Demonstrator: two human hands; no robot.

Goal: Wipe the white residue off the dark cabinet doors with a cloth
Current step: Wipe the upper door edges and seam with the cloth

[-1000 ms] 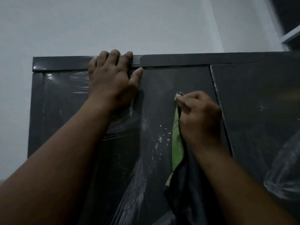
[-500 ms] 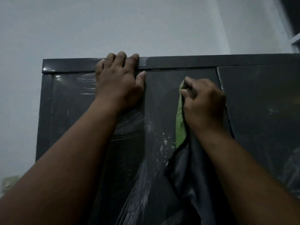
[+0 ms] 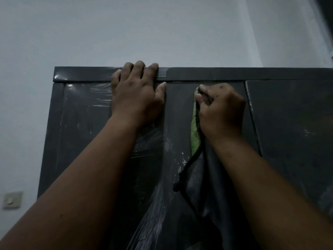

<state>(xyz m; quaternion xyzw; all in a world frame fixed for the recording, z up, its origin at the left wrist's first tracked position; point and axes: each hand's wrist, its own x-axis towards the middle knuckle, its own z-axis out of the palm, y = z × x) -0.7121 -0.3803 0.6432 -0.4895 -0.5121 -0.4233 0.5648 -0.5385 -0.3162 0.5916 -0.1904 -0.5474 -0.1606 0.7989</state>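
Two bare forearms reach up and away from the camera, and low between them the loose tail of the cloth hangs dark grey against the cabinet door, its green side showing in a strip higher up. Just left of that strip, white residue speckles the dark panel, and pale streaks run down beside it. Up at the end of the arm, the right hand is clenched around the top of the cloth, fingers curled tight on the bunched fabric, pinning it against the door right below the top rail. To its left, apart from the cloth, the left hand lies flat on the neighbouring door, which is wrapped in wrinkled plastic film; its fingers hook over the cabinet's top edge, thumb stretched toward the seam. A third door sits right. Beyond, a pale wall, with a switch plate far left.
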